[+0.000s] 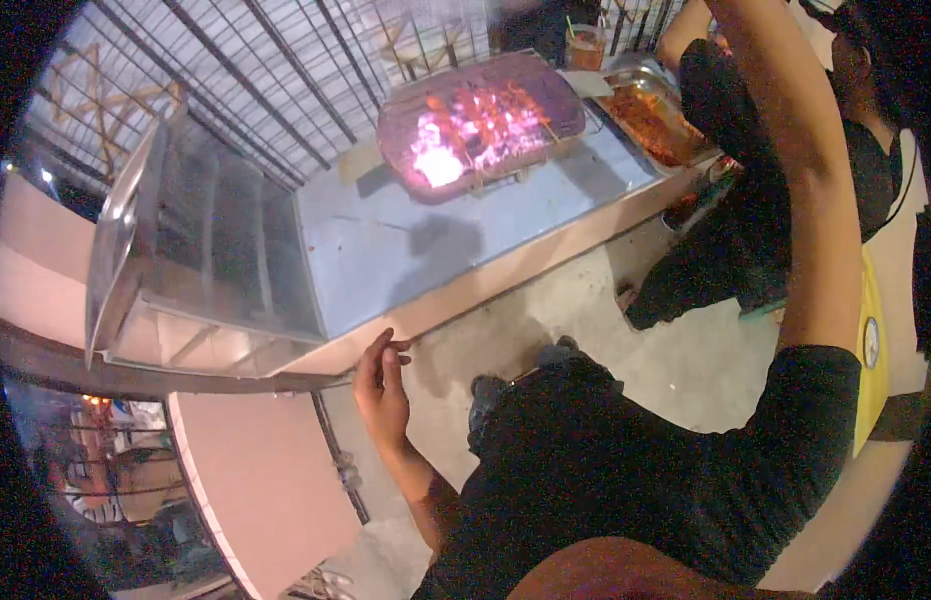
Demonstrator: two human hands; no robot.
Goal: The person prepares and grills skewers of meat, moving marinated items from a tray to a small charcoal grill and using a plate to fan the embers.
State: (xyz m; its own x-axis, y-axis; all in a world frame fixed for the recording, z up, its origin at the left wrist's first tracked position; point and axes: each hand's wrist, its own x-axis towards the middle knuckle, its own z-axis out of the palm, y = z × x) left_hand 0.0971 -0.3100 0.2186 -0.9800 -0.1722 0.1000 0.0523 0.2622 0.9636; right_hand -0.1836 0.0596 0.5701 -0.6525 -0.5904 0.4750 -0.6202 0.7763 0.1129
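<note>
My left hand (383, 379) hovers at the near edge of a tiled counter (375, 277), empty, its fingers loosely bent and apart. My right arm reaches up past the top of the view, so the right hand is out of sight. Before me on the counter stands a charcoal grill (398, 127) with rounded corners. Coals (439, 165) glow brightly inside it, brightest at the near left. Skewered pieces of food (510, 112) seem to lie over the coals, blurred by glare. To the grill's right is a metal tray (638, 75) holding reddish food (649, 124).
A glass display case (225, 232) stands at the counter's left end, before a metal grid (285, 67). A plastic cup of reddish drink (585, 46) is behind the tray. Another person in dark clothes (735, 217) is close on my right. A pink panel (263, 480) stands lower left.
</note>
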